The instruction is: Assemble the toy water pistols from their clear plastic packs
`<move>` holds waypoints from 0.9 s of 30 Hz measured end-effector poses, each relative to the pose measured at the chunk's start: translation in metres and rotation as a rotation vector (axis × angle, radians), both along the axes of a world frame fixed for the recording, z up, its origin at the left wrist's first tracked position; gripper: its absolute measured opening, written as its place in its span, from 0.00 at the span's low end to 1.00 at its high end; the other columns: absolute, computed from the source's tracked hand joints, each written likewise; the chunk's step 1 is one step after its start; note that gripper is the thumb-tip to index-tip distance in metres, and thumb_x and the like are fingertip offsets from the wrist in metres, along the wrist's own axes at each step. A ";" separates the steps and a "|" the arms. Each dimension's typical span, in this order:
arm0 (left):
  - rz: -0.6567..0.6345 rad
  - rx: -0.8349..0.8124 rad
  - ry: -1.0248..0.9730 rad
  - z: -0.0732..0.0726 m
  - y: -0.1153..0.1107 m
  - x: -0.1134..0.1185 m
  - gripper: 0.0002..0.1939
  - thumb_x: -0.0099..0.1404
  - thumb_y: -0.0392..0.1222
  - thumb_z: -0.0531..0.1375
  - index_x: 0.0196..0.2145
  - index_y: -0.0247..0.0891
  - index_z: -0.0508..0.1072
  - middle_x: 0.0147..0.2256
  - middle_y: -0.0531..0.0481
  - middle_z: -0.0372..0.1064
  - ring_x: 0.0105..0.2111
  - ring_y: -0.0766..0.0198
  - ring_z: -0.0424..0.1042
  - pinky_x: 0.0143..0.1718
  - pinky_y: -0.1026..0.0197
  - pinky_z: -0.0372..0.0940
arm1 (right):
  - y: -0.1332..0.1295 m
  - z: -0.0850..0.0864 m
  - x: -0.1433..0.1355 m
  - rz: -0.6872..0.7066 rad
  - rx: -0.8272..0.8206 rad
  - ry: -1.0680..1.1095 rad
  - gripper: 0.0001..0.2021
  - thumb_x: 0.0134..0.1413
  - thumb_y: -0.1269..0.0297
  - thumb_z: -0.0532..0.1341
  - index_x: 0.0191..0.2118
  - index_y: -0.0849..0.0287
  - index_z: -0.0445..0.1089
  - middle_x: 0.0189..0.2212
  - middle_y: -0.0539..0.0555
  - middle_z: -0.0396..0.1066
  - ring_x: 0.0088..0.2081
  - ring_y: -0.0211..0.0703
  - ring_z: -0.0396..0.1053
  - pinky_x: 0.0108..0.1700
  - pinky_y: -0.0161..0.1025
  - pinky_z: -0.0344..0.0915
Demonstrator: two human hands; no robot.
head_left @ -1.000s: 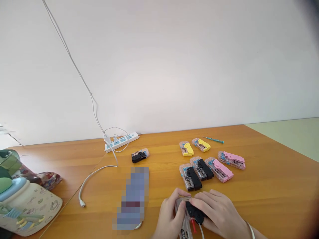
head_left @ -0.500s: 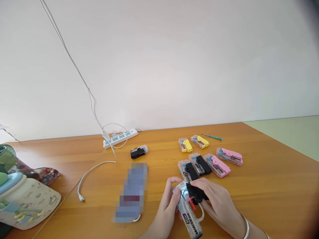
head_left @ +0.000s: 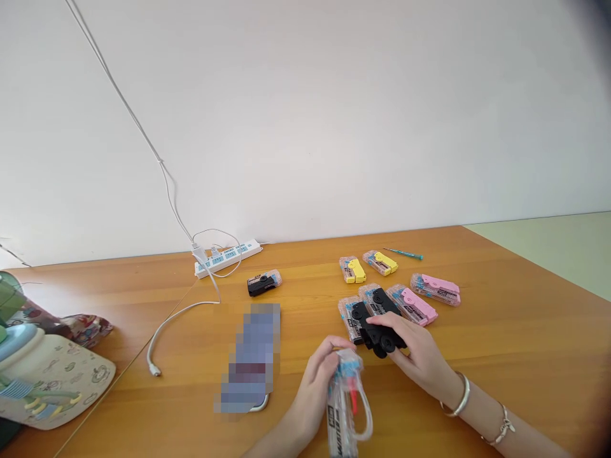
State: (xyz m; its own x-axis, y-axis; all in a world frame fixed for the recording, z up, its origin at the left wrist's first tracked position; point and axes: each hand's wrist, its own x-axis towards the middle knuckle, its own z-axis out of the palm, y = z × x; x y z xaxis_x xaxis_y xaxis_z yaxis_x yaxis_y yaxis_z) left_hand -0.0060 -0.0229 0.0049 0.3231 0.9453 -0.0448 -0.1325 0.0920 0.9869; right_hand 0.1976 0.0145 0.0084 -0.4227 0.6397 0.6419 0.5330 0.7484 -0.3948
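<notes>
Since half a second ago we have pulled the two parts apart: our right hand (head_left: 415, 353) has carried the black cover (head_left: 379, 337) up toward the row, while our left hand (head_left: 317, 381) has drawn the clear body (head_left: 346, 407) nearer to us. Across the wooden table (head_left: 501, 343), a white power strip (head_left: 228, 257) sits by the wall. Our left fingers are curled around the clear body, and our right fingers pinch the cover, just above the black pieces (head_left: 367, 308) lying flat. We judge the cover could knock that row, as it hangs so close.
</notes>
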 end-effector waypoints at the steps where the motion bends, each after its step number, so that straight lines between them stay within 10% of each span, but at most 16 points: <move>1: -0.046 0.070 0.074 0.001 -0.002 0.001 0.14 0.64 0.50 0.49 0.37 0.39 0.68 0.29 0.51 0.67 0.26 0.66 0.65 0.30 0.63 0.61 | 0.001 0.001 0.001 -0.010 0.010 -0.014 0.17 0.53 0.74 0.50 0.48 0.56 0.61 0.39 0.55 0.72 0.40 0.43 0.72 0.40 0.38 0.69; 8: -0.153 0.605 0.706 0.014 -0.010 0.012 0.15 0.57 0.30 0.51 0.32 0.44 0.74 0.30 0.52 0.74 0.35 0.59 0.65 0.40 0.57 0.58 | -0.005 0.002 -0.004 0.014 0.004 -0.052 0.18 0.53 0.74 0.50 0.50 0.55 0.60 0.40 0.55 0.72 0.41 0.42 0.71 0.40 0.37 0.68; 15: 0.147 0.418 0.602 0.004 -0.009 0.002 0.11 0.65 0.43 0.49 0.43 0.39 0.64 0.39 0.46 0.67 0.41 0.58 0.63 0.43 0.56 0.59 | -0.021 -0.001 -0.017 0.033 -0.028 -0.063 0.16 0.53 0.65 0.56 0.48 0.57 0.56 0.39 0.57 0.71 0.38 0.45 0.71 0.37 0.39 0.68; 27: 0.155 0.578 0.534 -0.003 -0.013 -0.002 0.09 0.66 0.44 0.48 0.42 0.40 0.62 0.39 0.49 0.63 0.42 0.60 0.63 0.45 0.56 0.58 | -0.027 0.001 -0.023 0.183 0.018 -0.135 0.15 0.51 0.69 0.58 0.43 0.57 0.54 0.41 0.57 0.69 0.37 0.44 0.68 0.38 0.43 0.66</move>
